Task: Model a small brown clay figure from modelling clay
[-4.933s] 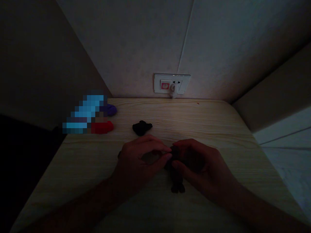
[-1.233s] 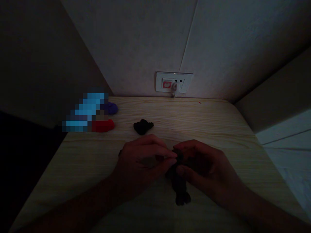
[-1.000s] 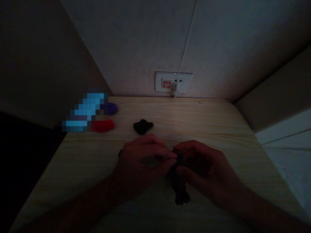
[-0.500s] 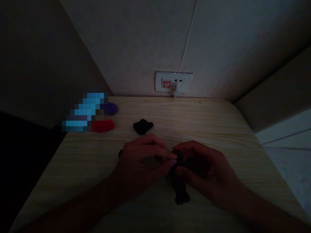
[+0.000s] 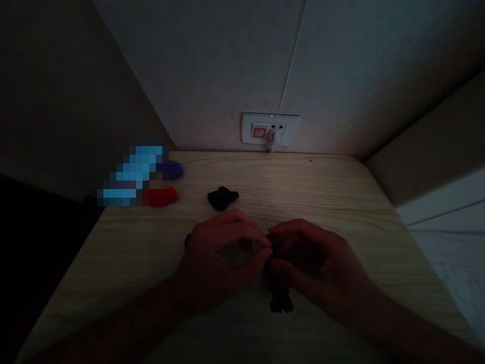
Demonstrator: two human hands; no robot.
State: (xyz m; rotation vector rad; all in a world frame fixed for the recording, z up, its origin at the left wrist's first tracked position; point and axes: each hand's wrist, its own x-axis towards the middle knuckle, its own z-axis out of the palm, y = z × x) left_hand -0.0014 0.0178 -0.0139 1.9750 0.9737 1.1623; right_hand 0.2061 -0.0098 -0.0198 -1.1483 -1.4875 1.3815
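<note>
A small dark figure [image 5: 279, 289] with two stubby foot-like ends pointing toward me is held just above or on the table. My right hand [image 5: 328, 253] curls round its upper part, thumb on the near side and fingers on the far side. Thumb and forefinger of my left hand [image 5: 220, 247] are pinched together at the figure's upper left; whatever lies between those tips is too dark to make out. Much of the figure's top is hidden by the fingers. Beyond my left hand lies a black lump [image 5: 221, 198] that looks like modelling clay.
A red lump [image 5: 164, 196] and a purple lump [image 5: 175, 170] lie at the back left beside a blurred-out light blue item [image 5: 138, 169]. Part of a dark piece [image 5: 187, 239] shows beside my left hand. The wall socket [image 5: 290, 130] holds a plug [image 5: 271, 139].
The figure's foot-like end has shifted slightly up and left. My left fingertips have drawn back a little to the left, and the gap between thumb and forefinger looks rounder.
</note>
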